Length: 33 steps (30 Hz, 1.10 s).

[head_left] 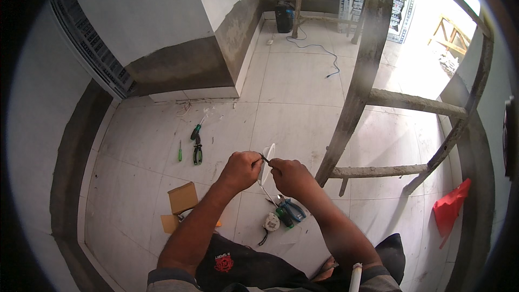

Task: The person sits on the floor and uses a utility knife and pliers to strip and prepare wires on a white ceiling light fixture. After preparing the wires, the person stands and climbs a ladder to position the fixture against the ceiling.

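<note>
My left hand (240,170) and my right hand (292,178) are closed and nearly meeting, pinching a small, thin dark piece (265,159) too small to identify. Just behind them is a white, thin-rimmed round fitting (267,173), partly hidden, with a white cable (268,193) running down from it. On the floor below my hands lie blue-handled pliers (293,211), a green-and-black tool (284,217) and a round tape measure (272,223). Left of my hands lie dark-handled pliers (197,148) and a green screwdriver (180,151). An opened cardboard box (183,196) is partly hidden by my left forearm.
A rough wooden ladder (354,113) stands at the right, another frame (298,5) behind. A wall corner (227,59) juts in at back left. A black case (284,19), blue cable (319,46) and red cloth (448,211) are on the floor. A white stick (356,278) pokes up close below.
</note>
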Motion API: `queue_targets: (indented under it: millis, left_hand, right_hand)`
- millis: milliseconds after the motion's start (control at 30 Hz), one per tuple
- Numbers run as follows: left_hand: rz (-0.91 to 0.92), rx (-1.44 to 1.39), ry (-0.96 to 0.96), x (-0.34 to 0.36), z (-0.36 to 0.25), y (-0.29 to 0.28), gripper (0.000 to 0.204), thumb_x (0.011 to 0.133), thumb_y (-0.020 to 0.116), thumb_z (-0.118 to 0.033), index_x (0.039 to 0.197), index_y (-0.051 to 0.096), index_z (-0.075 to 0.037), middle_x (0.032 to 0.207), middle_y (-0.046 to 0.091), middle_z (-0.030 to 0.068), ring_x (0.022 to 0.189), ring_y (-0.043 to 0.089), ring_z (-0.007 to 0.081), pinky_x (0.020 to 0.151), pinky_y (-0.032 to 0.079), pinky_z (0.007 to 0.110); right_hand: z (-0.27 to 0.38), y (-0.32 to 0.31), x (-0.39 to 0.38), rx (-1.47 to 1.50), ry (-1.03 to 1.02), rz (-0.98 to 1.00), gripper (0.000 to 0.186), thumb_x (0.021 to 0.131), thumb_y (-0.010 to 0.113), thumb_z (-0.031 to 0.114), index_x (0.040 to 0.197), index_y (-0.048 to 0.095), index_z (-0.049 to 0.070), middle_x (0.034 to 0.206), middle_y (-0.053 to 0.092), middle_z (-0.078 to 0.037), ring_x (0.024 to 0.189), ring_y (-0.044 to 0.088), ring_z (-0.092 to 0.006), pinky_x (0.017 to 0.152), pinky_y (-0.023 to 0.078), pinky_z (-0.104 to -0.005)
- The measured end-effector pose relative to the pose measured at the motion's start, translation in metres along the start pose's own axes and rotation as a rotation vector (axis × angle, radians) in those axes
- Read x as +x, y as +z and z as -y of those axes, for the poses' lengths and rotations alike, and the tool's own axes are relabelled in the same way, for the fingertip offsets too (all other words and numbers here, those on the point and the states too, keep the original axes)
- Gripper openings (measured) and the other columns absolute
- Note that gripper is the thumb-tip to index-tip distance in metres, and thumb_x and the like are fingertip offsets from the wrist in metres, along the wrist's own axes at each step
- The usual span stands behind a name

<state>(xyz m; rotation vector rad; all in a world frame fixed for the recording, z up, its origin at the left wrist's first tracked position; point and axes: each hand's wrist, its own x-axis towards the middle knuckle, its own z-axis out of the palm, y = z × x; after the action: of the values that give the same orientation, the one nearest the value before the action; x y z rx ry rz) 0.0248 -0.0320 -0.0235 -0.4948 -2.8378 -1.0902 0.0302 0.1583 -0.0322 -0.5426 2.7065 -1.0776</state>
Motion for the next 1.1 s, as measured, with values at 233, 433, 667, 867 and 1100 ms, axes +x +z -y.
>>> queue_targets:
  millis: [233,433,667,867,1100]
  left_hand:
    - [0.011,-0.016,0.063,-0.001,0.003,0.006,0.012,0.088,0.063,-0.009,0.083,0.065,0.002,0.082,0.066,0.0221,0.077,0.065,0.0428,0.07,0.052,0.048]
    - [0.057,-0.208,-0.151,0.004,0.003,0.011,0.014,0.092,0.064,-0.011,0.086,0.068,0.002,0.081,0.07,0.0163,0.069,0.069,0.029,0.065,0.055,0.038]
    - [0.149,-0.621,-0.413,0.006,-0.004,0.012,0.019,0.097,0.061,-0.013,0.087,0.066,0.002,0.077,0.07,0.0081,0.067,0.067,0.012,0.062,0.056,0.028]
    - [0.281,-0.593,-0.444,0.007,-0.017,0.015,0.023,0.1,0.056,-0.016,0.088,0.065,0.001,0.077,0.069,0.0097,0.066,0.066,0.0143,0.06,0.055,0.03]
    - [0.464,-0.86,-0.546,0.003,0.002,0.025,0.032,0.1,0.048,-0.023,0.076,0.058,-0.004,0.067,0.059,0.0049,0.055,0.052,0.0126,0.051,0.043,0.03]
  right_hand:
    - [-0.005,0.008,0.004,0.007,0.021,-0.008,0.022,0.092,0.057,0.014,0.109,0.068,0.005,0.091,0.07,-0.024,0.087,0.067,-0.0451,0.08,0.054,-0.0521]
    - [-0.023,0.008,0.005,0.115,-0.103,-0.064,0.021,0.094,0.056,0.018,0.105,0.066,0.004,0.09,0.069,-0.024,0.085,0.069,-0.0427,0.075,0.054,-0.0526]
    - [-0.014,-0.022,0.007,0.346,0.033,-0.109,0.02,0.091,0.065,0.019,0.102,0.071,0.004,0.086,0.069,-0.02,0.077,0.07,-0.0312,0.072,0.054,-0.0412]
    - [-0.03,-0.012,0.014,0.42,-0.096,-0.105,0.018,0.089,0.071,0.017,0.095,0.071,0.001,0.073,0.067,-0.009,0.069,0.06,-0.0128,0.067,0.05,-0.0303]
    - [-0.031,0.011,0.017,0.416,-0.129,-0.217,0.013,0.09,0.065,0.011,0.089,0.062,-0.001,0.069,0.065,-0.009,0.063,0.062,-0.0134,0.059,0.049,-0.0308]
